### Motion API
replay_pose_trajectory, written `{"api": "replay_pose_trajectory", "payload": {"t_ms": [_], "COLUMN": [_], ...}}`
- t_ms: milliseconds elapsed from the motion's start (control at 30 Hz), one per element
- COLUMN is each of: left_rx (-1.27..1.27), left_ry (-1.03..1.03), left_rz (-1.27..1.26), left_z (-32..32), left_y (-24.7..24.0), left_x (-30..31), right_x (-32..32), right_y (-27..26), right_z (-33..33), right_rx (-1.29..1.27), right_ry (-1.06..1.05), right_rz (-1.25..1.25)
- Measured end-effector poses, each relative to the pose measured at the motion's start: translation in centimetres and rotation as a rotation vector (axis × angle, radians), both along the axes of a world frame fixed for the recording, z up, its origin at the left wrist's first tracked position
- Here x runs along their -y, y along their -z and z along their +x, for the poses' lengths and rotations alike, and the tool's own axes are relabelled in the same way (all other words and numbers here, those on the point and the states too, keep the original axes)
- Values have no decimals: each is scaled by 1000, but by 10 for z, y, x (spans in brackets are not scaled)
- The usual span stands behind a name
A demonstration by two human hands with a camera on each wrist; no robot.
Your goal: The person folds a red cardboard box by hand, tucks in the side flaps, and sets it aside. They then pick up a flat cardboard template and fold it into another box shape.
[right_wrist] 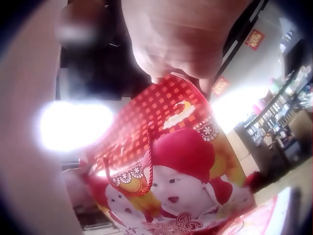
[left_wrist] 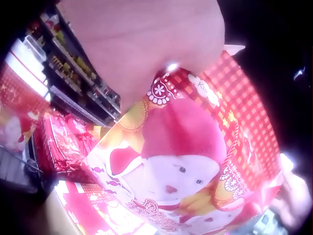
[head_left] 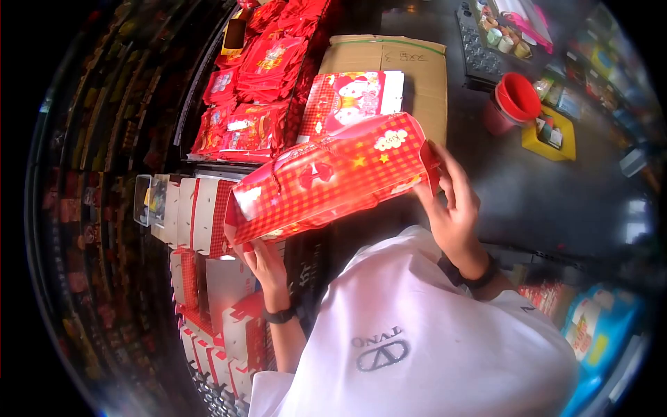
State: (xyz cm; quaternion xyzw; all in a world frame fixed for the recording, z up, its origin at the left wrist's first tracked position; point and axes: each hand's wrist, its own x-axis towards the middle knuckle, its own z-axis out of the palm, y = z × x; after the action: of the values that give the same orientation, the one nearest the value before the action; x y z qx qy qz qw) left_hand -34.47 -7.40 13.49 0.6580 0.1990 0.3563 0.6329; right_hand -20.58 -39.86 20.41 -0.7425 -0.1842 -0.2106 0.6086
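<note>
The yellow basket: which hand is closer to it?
Right. The yellow basket is ahead and to the right of the right hand, which holds one end of the red bag. The left hand holds the other end, farther off to the left.

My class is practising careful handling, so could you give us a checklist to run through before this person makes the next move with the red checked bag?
1. Left hand holds one end of the checked bag: ok.
2. Right hand holds the opposite end: ok.
3. Rope handle hangs clear of the right hand's fingers: ok, by the right wrist view.
4. Bag lies straight across the head view: not ok, it slants up towards the right hand.
5. Carton top bare, should it be needed: not ok, printed packaging lies on it.
6. Inside of the bag empty: cannot tell, no view shows it.
</note>
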Motion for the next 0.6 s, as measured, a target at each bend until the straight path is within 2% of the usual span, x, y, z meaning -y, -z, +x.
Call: {"api": "replay_pose_trajectory", "payload": {"t_ms": [67,133,233,433,533,600], "left_rx": [-42,14,-61,-146,-140,-186], "left_ry": [7,89,181,194,181,167], "left_rz": [81,-80,19,106,179,165], "left_z": [2,4,6,7,15,17], "left_y": [1,0,-14,-33,-47,-46], "left_x": [2,-2,6,16,28,26], "right_x": [8,11,15,19,17,24], "right_y": [15,15,24,19,24,31], "right_z": [8,12,15,16,21,23], "right_rx": [-31,-8,4,-2,48,-18], "right_ry": [13,32,64,143,210,273], "right_rz": [-13,-35,-94,-233,-216,-186]}}
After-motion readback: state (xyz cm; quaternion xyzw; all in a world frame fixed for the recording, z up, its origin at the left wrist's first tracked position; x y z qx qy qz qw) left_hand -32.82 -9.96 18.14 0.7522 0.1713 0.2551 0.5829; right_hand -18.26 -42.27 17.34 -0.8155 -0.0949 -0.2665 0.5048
